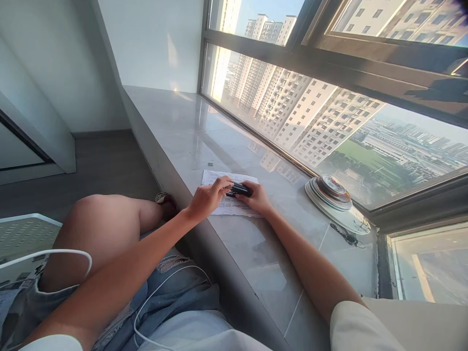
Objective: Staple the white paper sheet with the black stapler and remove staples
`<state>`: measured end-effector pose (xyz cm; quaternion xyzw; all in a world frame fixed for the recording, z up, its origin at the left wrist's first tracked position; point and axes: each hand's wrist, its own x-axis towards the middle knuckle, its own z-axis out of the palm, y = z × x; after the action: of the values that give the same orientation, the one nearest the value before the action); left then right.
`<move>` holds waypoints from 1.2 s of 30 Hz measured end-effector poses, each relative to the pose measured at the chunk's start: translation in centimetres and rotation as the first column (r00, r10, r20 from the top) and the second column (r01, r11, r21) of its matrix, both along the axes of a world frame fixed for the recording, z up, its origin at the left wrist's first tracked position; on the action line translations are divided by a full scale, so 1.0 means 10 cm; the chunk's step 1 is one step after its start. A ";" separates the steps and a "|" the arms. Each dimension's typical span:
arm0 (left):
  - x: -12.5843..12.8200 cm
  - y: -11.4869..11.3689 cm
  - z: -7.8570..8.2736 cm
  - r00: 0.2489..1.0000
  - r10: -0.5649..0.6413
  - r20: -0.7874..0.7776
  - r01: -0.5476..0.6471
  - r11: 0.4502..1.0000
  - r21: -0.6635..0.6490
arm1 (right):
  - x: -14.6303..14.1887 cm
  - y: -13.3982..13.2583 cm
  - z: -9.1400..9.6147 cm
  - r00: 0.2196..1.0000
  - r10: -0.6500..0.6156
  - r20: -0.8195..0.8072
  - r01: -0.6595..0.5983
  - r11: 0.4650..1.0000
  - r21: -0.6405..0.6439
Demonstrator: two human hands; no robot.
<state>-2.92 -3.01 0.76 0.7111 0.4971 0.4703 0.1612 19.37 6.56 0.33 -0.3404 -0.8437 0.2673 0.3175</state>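
A small black object (pixel 239 189), perhaps a stapler, rests on a printed sheet of paper (pixel 228 204) lying on the grey stone window sill (pixel 190 136). My left hand (pixel 208 197) pinches the object's left end with closed fingers. On the other side, my right hand (pixel 258 197) curls around its right end, palm down on the paper. Both forearms stretch forward from the lower edge of the view.
A stack of plates (pixel 334 197) sits on the sill to the right, close to the window glass, with a small dark cable or clip (pixel 347 237) beside it. A white cord (pixel 146 302) crosses my lap. A white perforated stool or tray (pixel 25 234) stands at the left.
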 end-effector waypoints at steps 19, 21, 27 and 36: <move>0.00 -0.02 -0.02 0.984 -0.068 -0.164 0.076 0.996 0.043 | -0.16 -0.27 0.22 0.960 0.190 -0.206 -0.152 0.970 0.190; 0.00 0.00 -0.05 0.971 -0.052 -0.234 0.094 0.981 0.172 | -0.16 -0.28 0.22 0.958 0.197 -0.209 -0.158 0.969 0.190; 0.02 0.04 -0.09 0.952 0.045 -0.301 0.119 0.856 0.504 | -0.18 -0.30 0.23 0.952 0.223 -0.209 -0.175 0.959 0.223; 0.01 0.04 -0.09 0.949 0.070 -0.308 0.112 0.837 0.535 | -0.19 -0.33 0.24 0.952 0.210 -0.222 -0.150 0.954 0.260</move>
<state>-2.83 -2.65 -0.13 0.7987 0.3534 0.4709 -0.1245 17.44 3.26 2.73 -0.1846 -0.8513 0.2317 0.4330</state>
